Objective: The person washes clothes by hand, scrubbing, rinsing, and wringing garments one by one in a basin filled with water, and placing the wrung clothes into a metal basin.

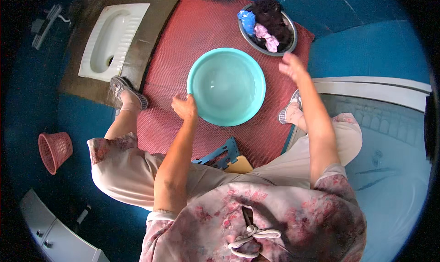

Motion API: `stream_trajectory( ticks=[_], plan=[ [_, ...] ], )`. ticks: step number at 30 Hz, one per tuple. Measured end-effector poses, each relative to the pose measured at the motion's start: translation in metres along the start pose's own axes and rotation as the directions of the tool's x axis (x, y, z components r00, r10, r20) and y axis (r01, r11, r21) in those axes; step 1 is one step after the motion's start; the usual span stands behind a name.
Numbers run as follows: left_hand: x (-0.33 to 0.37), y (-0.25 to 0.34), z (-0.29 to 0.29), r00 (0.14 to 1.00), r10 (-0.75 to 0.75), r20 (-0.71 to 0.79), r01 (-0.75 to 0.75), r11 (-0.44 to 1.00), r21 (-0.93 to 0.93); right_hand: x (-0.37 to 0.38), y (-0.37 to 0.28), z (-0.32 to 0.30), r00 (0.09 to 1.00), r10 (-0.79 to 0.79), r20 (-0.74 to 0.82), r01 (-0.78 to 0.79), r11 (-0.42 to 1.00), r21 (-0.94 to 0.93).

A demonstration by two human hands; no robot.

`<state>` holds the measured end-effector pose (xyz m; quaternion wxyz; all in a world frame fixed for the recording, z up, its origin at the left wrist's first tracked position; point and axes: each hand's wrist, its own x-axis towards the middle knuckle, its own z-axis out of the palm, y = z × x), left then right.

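Note:
A round turquoise basin [192, 74] with clear water in it stands on the red textured mat. At its left rim is my left hand [184, 107], closed on the edge with the thumb side against the rim. My right hand [292, 67] hovers to the right of that basin, somewhat blurred, its fingers apart and nothing visible in them. Just beyond it a grey basin [294, 36] holds a heap of laundry: a dark fluffy garment [272, 19], a blue cloth [247, 21] and a pink cloth [267, 38].
The red mat [176, 46] lies between my feet. A white squat toilet [112, 41] is set into a raised step at the far left. Under me is a blue and yellow stool [224, 156]. A pink basket [55, 151] stands left; a shower tray edge [371, 90] runs along the right.

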<state>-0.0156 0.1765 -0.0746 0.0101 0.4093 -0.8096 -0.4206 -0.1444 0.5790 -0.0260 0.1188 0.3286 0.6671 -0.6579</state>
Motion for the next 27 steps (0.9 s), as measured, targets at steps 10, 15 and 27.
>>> stream_trajectory(
  ticks=[10, 15, 27],
  plan=[
    [0.009, -0.039, 0.006, 0.961, -0.059, 0.269, 0.068, 0.997, -0.023, -0.064, 0.169, 0.069, 0.991, -0.099, -0.089, 0.059, 0.925, -0.376],
    [0.017, -0.05, 0.011, 0.942, -0.003, 0.336, 0.032, 0.996, -0.083, -0.068, 0.165, 0.083, 0.967, -0.158, -0.201, 0.069, 0.917, -0.393],
    [0.043, -0.031, 0.01, 0.97, -0.032, 0.239, 0.094, 0.963, -0.254, -0.044, 0.092, 0.102, 0.993, -0.114, 0.032, 0.117, 0.91, -0.399]
  ],
)
